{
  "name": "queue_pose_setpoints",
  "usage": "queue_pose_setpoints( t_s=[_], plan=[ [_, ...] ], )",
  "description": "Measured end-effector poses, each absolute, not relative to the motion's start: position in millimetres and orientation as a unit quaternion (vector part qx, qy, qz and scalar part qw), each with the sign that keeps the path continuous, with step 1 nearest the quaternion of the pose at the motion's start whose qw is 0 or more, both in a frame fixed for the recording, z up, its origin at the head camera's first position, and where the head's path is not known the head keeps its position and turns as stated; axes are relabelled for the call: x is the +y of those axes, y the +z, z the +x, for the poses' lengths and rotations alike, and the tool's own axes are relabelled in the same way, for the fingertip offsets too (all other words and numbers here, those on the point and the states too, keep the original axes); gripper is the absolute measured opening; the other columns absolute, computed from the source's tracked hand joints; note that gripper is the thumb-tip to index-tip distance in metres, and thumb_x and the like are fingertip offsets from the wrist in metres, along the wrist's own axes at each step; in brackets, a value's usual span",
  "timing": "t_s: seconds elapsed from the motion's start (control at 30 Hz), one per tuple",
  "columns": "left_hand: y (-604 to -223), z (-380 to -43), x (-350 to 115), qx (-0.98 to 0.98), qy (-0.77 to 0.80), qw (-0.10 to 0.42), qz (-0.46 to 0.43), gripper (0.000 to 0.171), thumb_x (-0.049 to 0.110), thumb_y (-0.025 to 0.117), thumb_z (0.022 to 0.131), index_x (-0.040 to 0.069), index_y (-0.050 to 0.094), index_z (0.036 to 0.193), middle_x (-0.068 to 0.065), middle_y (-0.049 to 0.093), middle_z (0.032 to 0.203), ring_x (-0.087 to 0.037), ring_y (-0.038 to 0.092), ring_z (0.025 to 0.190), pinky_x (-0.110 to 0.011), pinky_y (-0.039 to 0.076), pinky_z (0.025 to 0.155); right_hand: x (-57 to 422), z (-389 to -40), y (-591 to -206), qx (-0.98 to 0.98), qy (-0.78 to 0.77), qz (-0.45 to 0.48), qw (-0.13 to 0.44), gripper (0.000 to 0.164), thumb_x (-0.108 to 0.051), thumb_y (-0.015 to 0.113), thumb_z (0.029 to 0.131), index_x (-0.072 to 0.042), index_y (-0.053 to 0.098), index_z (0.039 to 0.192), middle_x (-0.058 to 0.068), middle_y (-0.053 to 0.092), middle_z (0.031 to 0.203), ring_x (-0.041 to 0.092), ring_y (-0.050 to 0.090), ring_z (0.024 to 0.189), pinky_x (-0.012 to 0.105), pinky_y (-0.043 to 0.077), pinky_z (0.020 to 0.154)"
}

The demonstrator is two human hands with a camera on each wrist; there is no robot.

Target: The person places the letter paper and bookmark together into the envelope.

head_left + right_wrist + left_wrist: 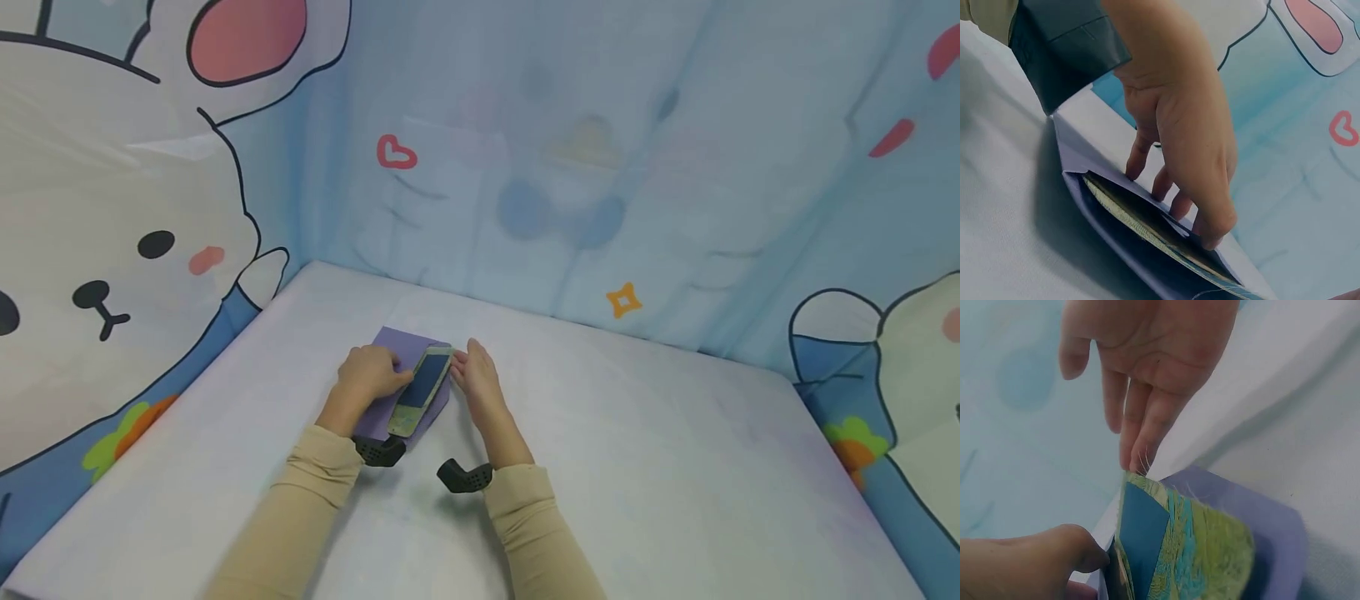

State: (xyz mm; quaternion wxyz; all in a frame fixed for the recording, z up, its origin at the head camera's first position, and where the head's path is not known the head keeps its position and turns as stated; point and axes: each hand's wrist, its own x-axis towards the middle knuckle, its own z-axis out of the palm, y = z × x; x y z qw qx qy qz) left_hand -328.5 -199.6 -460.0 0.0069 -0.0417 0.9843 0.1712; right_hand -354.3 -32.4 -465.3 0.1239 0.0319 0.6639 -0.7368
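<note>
A purple paper envelope [390, 337] lies tilted on the white table, its mouth gaping in the right wrist view. Slotted partly in that mouth is a green fabric-textured card [405, 419] with a dark blue panel and frayed threads along its edge. My left hand [367, 375] grips the envelope's left side, thumb at the mouth beside the card, the other fingers over the outside. My right hand [483, 383] has its fingers straight, palm facing the card, fingertips [1138, 464] right at the card's upper corner.
The white table [660, 467] stretches out to both sides. Behind it hangs a light blue cartoon-printed curtain [465, 208]. A black wrist camera [463, 477] sits under the right wrist, another [381, 452] by the left, close to the envelope's near edge.
</note>
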Motion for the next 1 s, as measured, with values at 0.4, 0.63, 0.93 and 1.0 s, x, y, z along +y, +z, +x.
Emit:
queue_pose_setpoints(
  t_s=[0.4, 0.63, 0.93, 1.0],
  plan=[
    [-458.7, -331.6, -206.6, 0.985, 0.173, 0.007, -0.005, 0.047, 0.044, 0.050, 0.085, 0.012, 0.062, 0.117, -0.010, 0.062, 0.118, -0.031, 0.056, 0.108, -0.042, 0.045, 0.088, -30.6, -348.5, -465.2, 0.684, -0.716, 0.014, 0.138, 0.060, -0.040, 0.026, 0.097, -0.003, 0.015, 0.144, 0.019, 0.036, 0.141, 0.025, 0.039, 0.128, 0.033, 0.033, 0.105],
    [-458.6, -329.6, -204.5, 0.984, 0.178, 0.010, -0.009, 0.047, 0.042, 0.050, 0.085, 0.011, 0.062, 0.117, -0.012, 0.061, 0.118, -0.032, 0.056, 0.109, -0.042, 0.044, 0.089, -36.4, -342.6, -465.6, 0.729, -0.668, -0.021, 0.145, 0.064, -0.046, 0.021, 0.096, -0.006, 0.014, 0.144, 0.017, 0.035, 0.142, 0.025, 0.038, 0.129, 0.034, 0.032, 0.105],
    [-458.5, -328.3, -203.1, 0.984, 0.177, 0.005, -0.011, 0.047, 0.042, 0.051, 0.085, 0.009, 0.061, 0.117, -0.012, 0.061, 0.118, -0.032, 0.055, 0.110, -0.042, 0.044, 0.090, -36.9, -342.8, -466.5, 0.694, -0.694, -0.037, 0.187, 0.068, -0.048, 0.017, 0.096, 0.001, 0.011, 0.143, 0.020, 0.033, 0.142, 0.028, 0.037, 0.129, 0.034, 0.033, 0.104],
    [-458.8, -328.3, -202.1, 0.984, 0.176, 0.005, -0.012, 0.047, 0.042, 0.051, 0.085, 0.009, 0.062, 0.117, -0.012, 0.061, 0.117, -0.032, 0.055, 0.110, -0.042, 0.044, 0.090, -35.9, -344.3, -466.2, 0.681, -0.709, -0.019, 0.183, 0.068, -0.048, 0.018, 0.096, 0.001, 0.011, 0.143, 0.020, 0.034, 0.141, 0.028, 0.038, 0.129, 0.034, 0.034, 0.104]
  ],
)
